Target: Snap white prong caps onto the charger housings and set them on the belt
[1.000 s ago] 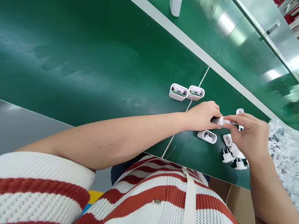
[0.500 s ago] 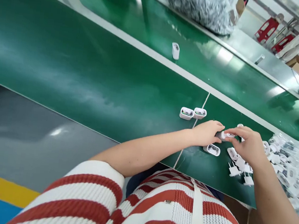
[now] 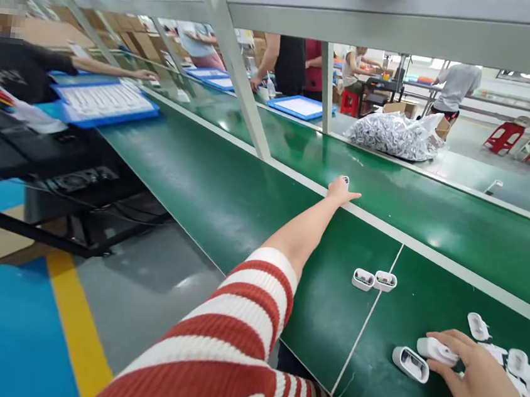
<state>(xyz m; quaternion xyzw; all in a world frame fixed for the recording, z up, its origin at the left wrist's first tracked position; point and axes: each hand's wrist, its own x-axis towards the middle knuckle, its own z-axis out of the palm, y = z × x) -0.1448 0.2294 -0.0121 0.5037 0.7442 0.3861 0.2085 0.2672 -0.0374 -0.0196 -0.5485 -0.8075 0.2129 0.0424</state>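
Observation:
My left hand [image 3: 340,192] is stretched over the white divider onto the far green belt, thumb spread out to the right. A small white charger housing [image 3: 346,181] stands right at its fingers, partly hidden by them. Low at the right, my right hand [image 3: 479,366] pinches a white charger [image 3: 436,350] between thumb and fingers. Beside that charger, an open-topped white housing [image 3: 411,364] rests on the near green surface. Two more open housings, one on the left [image 3: 363,279] and one on the right [image 3: 386,281], sit side by side near the seam.
Loose white plug parts [image 3: 519,370] lie around my right hand. A sloping grey post [image 3: 244,76] rises from the divider. A clear bag of small parts [image 3: 395,135] sits beyond the far belt. At the left, a co-worker's arm [image 3: 112,70] reaches over a blue tray [image 3: 153,111].
My left hand has left the charger and reached out to the housing on the far belt. My right hand keeps the charger. The view has tilted up and left.

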